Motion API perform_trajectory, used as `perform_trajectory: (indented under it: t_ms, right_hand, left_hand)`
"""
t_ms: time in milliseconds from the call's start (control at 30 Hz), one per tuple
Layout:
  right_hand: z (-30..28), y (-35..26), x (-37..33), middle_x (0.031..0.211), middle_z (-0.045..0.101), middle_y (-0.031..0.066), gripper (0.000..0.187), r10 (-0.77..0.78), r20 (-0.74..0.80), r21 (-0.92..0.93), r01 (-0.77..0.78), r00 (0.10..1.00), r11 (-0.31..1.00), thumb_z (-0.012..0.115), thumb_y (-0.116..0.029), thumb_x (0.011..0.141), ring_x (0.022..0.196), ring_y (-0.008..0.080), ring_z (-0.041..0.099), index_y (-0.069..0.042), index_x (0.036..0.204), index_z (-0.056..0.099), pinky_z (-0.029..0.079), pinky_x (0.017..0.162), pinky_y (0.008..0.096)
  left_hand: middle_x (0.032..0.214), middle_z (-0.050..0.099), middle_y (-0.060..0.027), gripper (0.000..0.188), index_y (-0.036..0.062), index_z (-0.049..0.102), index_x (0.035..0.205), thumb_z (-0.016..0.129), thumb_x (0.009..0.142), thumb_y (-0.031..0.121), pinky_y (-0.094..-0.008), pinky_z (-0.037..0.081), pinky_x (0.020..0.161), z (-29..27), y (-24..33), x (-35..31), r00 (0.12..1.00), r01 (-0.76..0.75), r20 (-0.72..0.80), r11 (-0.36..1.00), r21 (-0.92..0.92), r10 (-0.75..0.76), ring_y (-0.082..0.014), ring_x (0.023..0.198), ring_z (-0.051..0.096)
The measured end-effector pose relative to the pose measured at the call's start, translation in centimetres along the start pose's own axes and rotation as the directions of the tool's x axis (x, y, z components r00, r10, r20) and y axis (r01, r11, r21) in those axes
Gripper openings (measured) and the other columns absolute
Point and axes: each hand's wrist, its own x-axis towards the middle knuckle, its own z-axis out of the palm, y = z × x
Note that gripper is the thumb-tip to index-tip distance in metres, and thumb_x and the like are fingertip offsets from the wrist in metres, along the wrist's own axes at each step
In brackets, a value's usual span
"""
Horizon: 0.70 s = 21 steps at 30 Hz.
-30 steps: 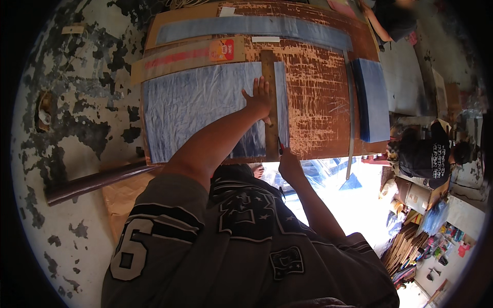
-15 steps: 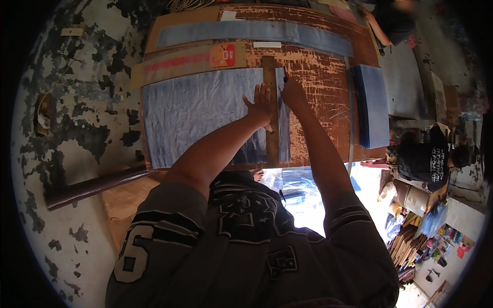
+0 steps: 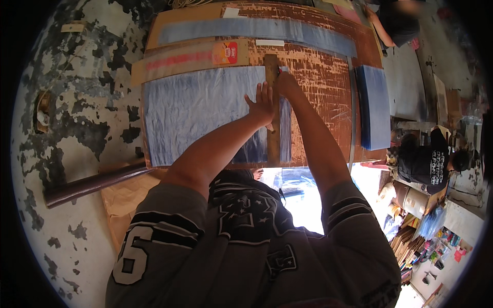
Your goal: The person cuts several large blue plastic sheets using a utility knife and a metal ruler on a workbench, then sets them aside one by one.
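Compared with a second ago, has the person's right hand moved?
Yes: away from the person. Judged against the scored brown tabletop, the right hand went from its near edge to beside the straightedge's far end.

Your left forearm (image 3: pixel 218 142) is slanting forward and inward from the lower left, and your left hand (image 3: pixel 262 109) is lying flat, palm down, its fingers pointing away from you and standing apart, the little finger angling out leftward and the thumb pointing back toward your body. Your right forearm (image 3: pixel 313 128) is pointing steeply forward, leaning a little left, and your right hand (image 3: pixel 287 84) is holding a curled grip just right of the left fingertips.
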Motion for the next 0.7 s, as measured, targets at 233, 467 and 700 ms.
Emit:
perform_trajectory:
  t_ms: [233,467,700]
  right_hand:
    - [2.8,-0.3,-8.1,0.099,0.065,0.0337,0.048,0.167,0.062,0.167,-0.176,0.984,0.970,0.068,-0.024,0.084,0.097,0.0453,0.066,0.014,0.110,0.053,0.055,0.081,0.0470]
    - [11.1,2.9,-25.2,0.092,0.065,0.0327,0.039,0.212,0.090,0.229,-0.228,0.973,0.946,0.054,-0.018,0.092,0.093,0.0475,0.066,0.004,0.122,0.045,0.053,0.077,0.0532]
    - [11.1,1.8,-34.0,0.087,0.067,0.0304,0.021,0.260,0.210,0.236,-0.307,0.943,0.922,0.047,-0.010,0.094,0.084,0.0472,0.067,0.001,0.112,0.048,0.053,0.072,0.0552]
  left_hand:
    - [0.155,-0.022,-0.0321,0.145,-0.0091,-0.006,0.151,0.090,0.059,0.048,-0.0796,0.019,0.103,0.8,-0.1,1.0,1.000,0.022,-0.002,0.999,0.041,-0.022,-0.0483,0.144,-0.019]
    - [0.155,-0.026,-0.0289,0.144,-0.0079,-0.011,0.150,0.085,0.064,0.055,-0.0770,0.019,0.106,-0.2,0.3,0.6,0.998,0.043,0.047,0.997,0.071,-0.046,-0.0462,0.145,-0.019]
    - [0.155,-0.025,-0.0305,0.142,-0.0079,-0.010,0.150,0.085,0.064,0.054,-0.0767,0.020,0.106,-0.7,0.4,0.6,0.991,0.023,0.126,0.995,0.094,-0.035,-0.0479,0.144,-0.020]
